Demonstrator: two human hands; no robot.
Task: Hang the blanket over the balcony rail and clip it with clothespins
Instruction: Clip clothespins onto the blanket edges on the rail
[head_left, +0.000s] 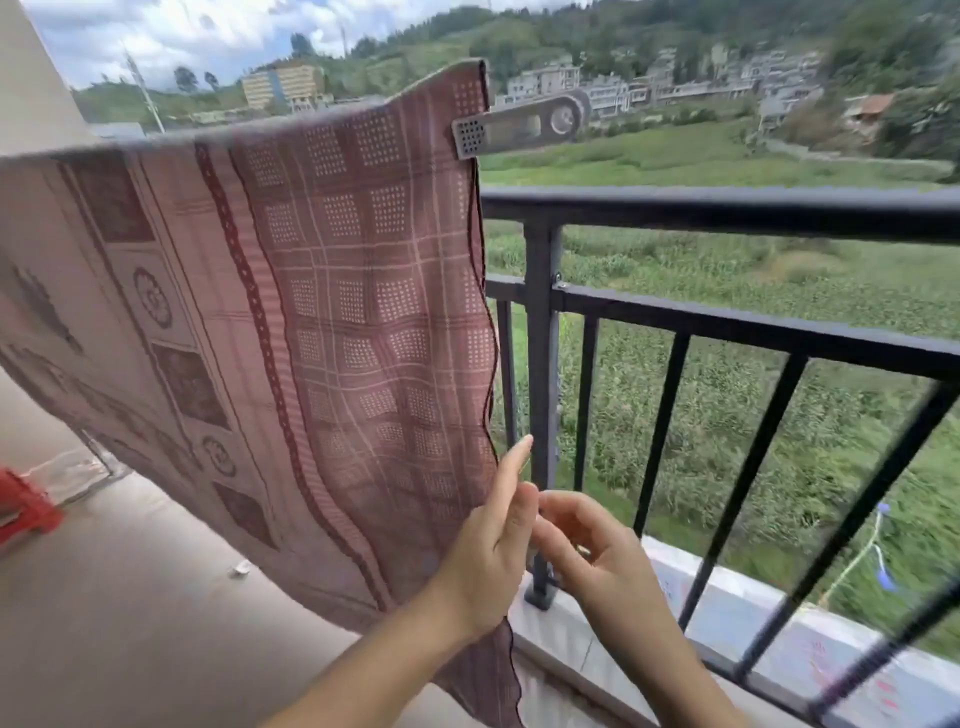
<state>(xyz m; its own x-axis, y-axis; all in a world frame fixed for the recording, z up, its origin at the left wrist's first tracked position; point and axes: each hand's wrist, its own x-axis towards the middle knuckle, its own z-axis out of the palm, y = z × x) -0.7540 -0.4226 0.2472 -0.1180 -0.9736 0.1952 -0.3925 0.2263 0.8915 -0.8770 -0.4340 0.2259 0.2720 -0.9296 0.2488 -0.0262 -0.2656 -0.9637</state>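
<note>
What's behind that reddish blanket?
The blanket covers whatever it hangs on, so that is hidden. A grey clothespin juts from its upper right edge, and the black balcony rail emerges to the right.

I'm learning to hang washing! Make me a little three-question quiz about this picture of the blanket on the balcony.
1. True or false: a grey clothespin is clipped on the top right corner of the blanket.
2. The railing is: A) white B) black C) red
3. Fill in: both hands are down by the blanket's ____ edge.

Key:
1. True. It sticks out sideways from the corner.
2. B.
3. Right. The left hand lies against that edge with fingers straight, and the right hand is beside it, in front of the railing post. Whether either hand holds anything is unclear.
</note>
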